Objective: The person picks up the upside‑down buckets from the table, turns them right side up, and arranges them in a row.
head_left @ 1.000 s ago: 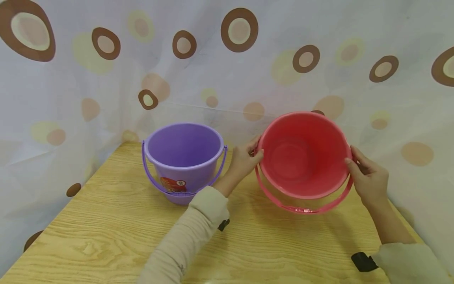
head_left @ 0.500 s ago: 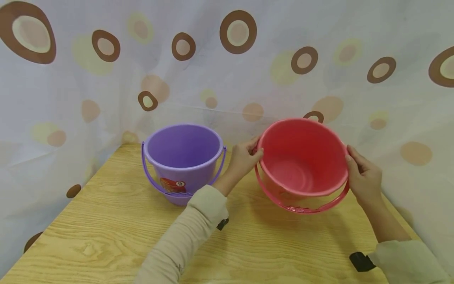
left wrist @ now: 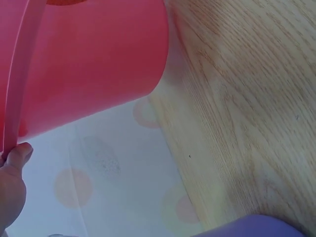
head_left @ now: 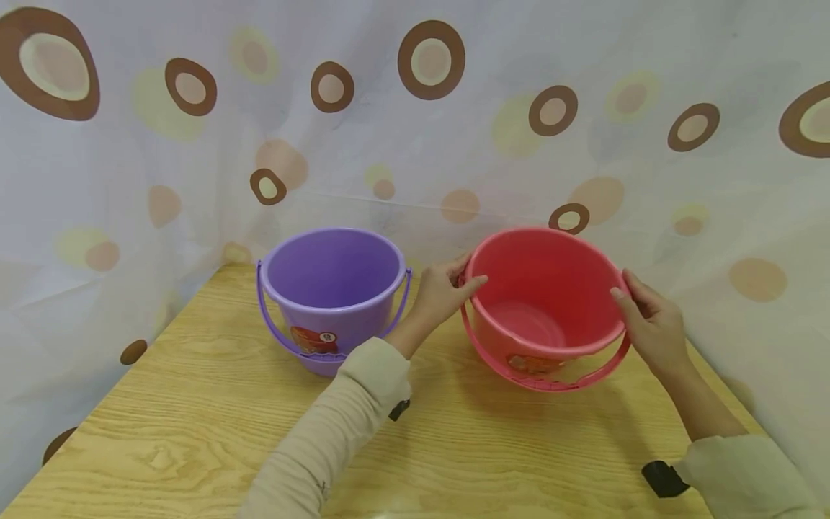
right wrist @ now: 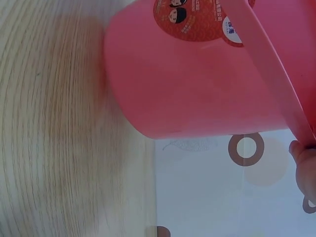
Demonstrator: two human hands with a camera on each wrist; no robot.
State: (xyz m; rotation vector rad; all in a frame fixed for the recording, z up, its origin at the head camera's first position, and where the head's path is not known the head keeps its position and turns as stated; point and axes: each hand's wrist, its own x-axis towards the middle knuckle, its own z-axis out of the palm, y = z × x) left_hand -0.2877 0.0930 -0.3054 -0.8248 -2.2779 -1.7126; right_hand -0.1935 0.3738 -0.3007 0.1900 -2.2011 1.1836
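A red plastic bucket (head_left: 547, 295) is gripped at opposite sides of its rim by both hands, its mouth leaning toward me. My left hand (head_left: 444, 292) has the thumb over the rim's left edge and the fingers behind it. The right hand (head_left: 655, 324) pinches the right edge the same way. Hanging down in front is the bucket's handle (head_left: 541, 382), partly over a sticker (right wrist: 197, 17). In the left wrist view the base (left wrist: 158, 59) is close to the wooden tabletop; whether it touches is unclear. To the left stands a purple bucket (head_left: 333, 274), upright, its front partly behind my left arm.
The wooden table (head_left: 162, 404) meets a dotted white curtain (head_left: 363, 137) at the back and sides. Beside the cuffs are black straps or devices, such as the one at the right wrist (head_left: 664, 479). The purple bucket's handle (head_left: 275, 324) hangs at its front.
The red bucket has come down and tipped back toward upright, so its front sticker now shows. Both hands keep their hold, the right one shifting left and lower. The purple bucket stays put.
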